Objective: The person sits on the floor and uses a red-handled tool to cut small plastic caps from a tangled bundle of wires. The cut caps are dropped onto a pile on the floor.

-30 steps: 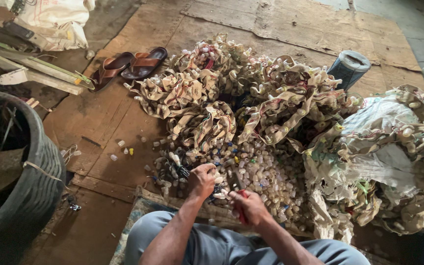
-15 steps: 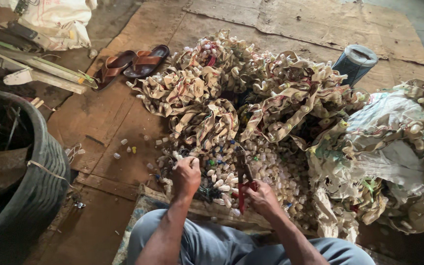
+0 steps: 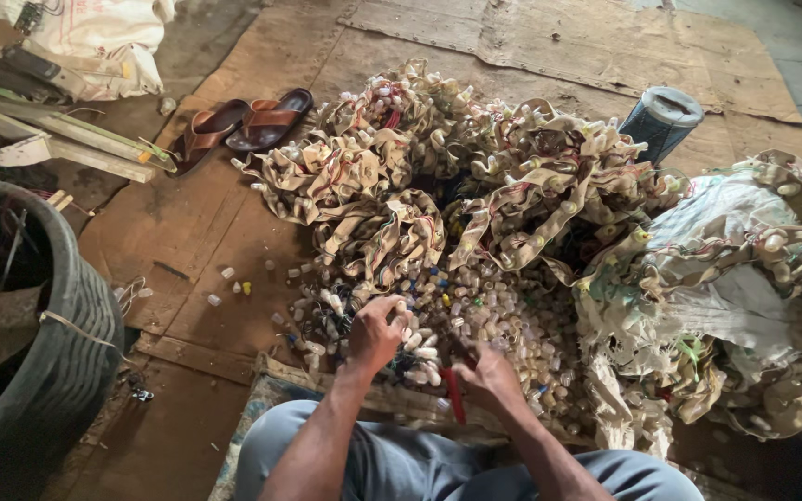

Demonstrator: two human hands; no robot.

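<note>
A person sits on the floor (image 3: 187,278), which is covered with flat brown cardboard. Their legs in grey-blue trousers (image 3: 392,464) show at the bottom of the view.

The left hand (image 3: 375,332) is down in a pile of small pale caps (image 3: 503,325) right in front of the knees. Its fingers (image 3: 392,306) are curled together on some of the caps. I cannot tell just which cap they pinch, because the pieces are so small.

The right hand (image 3: 489,378) is just beside the left one, a bit closer to the body. Its fingers are closed around a tool with red handles (image 3: 455,394). The tool looks like cutters or pliers, but the tip is hidden by the hand, so I am not sure.

Behind the caps lies a big heap of tan strips (image 3: 438,176), all twisted and tangled, with thin red and green threads in it and more caps stuck on. To the right, more strips hang over a crumpled white sack (image 3: 735,278).

A blue-grey can (image 3: 663,119) stands at the far side of the heap. A pair of brown sandals (image 3: 243,125) lies on the floor to the far left of the heap. A large black tub (image 3: 58,371) stands at the left edge. A few loose caps lie on the cardboard between the tub and the pile.
</note>
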